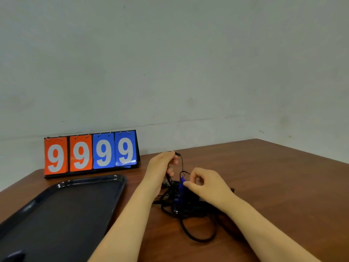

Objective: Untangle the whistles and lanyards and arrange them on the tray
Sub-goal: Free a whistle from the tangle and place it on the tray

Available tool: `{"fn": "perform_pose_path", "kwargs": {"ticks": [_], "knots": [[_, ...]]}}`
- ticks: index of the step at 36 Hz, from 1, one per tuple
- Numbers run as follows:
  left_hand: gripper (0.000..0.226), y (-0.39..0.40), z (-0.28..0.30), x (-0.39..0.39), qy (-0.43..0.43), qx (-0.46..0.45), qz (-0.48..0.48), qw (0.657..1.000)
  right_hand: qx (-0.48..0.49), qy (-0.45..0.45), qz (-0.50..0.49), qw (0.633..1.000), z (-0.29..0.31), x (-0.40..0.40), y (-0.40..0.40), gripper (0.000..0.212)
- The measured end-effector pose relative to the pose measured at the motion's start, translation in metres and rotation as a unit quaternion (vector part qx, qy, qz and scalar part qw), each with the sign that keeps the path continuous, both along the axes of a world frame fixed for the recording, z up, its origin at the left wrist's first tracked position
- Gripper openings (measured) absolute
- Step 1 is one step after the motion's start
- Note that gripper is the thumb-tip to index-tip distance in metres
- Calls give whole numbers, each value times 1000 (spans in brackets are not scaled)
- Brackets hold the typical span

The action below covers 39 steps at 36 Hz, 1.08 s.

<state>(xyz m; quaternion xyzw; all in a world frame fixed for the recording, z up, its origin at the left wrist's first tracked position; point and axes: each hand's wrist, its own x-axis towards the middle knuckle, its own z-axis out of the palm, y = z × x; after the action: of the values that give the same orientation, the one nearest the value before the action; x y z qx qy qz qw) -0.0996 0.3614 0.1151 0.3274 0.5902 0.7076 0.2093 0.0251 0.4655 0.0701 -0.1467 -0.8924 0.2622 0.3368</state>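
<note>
A tangle of black lanyards (pixel 188 210) lies on the brown table between my forearms, with one loop trailing toward me. My left hand (pixel 162 167) is raised above the pile and pinches a black lanyard end, so a thin cord hangs down from it. My right hand (pixel 204 184) pinches a small blue whistle (pixel 182 181) at the top of the pile. More blue shows lower in the tangle. The dark tray (pixel 64 214) sits to the left with nothing from the pile on it.
A flip scoreboard (pixel 91 154) reading 9999 on orange and blue cards stands at the back left against the wall. The table's right edge (pixel 302 154) runs diagonally past the pile. A dark object (pixel 13 256) peeks in at the tray's near left corner.
</note>
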Motion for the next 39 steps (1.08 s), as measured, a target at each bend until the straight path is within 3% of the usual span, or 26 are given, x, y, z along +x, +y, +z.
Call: {"fn": "perform_pose_path", "kwargs": {"ticks": [6, 14, 17, 19, 22, 29, 33, 39], "knots": [[26, 4, 10, 8, -58, 51, -9, 997, -64, 41, -18, 997, 3, -2, -1, 7], [28, 0, 16, 16, -126, 151, -89, 976, -105, 62, 8, 992, 2, -8, -2, 6], [31, 1, 16, 14, -128, 150, -60, 979, -147, 93, 15, 985, 4, -8, 0, 10], [30, 2, 13, 8, -96, 103, 18, 990, -189, 138, 9, 972, 5, -7, 3, 11], [25, 5, 1, -5, 19, -1, 121, 992, -190, 177, -8, 966, 7, -4, 7, 8], [25, 9, -11, -5, 181, -70, 123, 973, -109, 210, -72, 969, 9, 0, 7, 7], [24, 7, -16, -7, 268, -134, 120, 946, -55, 176, -150, 971, 4, 1, 21, 16], [20, 11, -27, -16, 355, -241, 119, 895, -141, 44, -136, 980, -2, -1, 35, 33]]}}
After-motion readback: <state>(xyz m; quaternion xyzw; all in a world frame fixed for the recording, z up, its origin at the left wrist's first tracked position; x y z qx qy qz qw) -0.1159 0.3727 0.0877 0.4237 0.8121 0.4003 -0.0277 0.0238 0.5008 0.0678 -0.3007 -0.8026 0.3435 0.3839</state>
